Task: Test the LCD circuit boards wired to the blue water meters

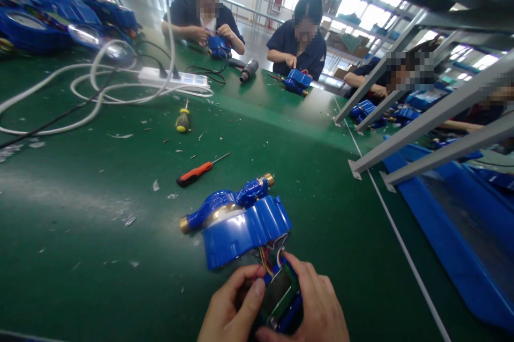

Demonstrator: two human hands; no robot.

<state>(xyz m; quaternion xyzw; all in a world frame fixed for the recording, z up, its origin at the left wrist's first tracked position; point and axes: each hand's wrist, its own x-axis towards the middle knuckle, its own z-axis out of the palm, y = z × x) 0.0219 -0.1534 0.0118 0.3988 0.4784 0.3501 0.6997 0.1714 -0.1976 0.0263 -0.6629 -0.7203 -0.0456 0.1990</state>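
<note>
Between my two hands I hold a small blue cover with a green circuit board and display (280, 294) in it. My left hand (236, 302) grips its left side, thumb on the edge near the wires. My right hand (319, 299) wraps round the right side, fingers along the far edge. Thin coloured wires (265, 261) run from the board to a blue water meter (244, 229) just beyond. The meter lies on its side with brass threaded ends. Behind it lies an orange and black screwdriver (196, 173).
A yellow-handled screwdriver (182, 120), a white power strip (174, 80) with looping cables and a heat gun (249, 70) lie farther off. Grey metal posts (401, 141) and a blue tray (453, 245) stand right. Several co-workers handle meters opposite. More meters (60, 15) pile up at left.
</note>
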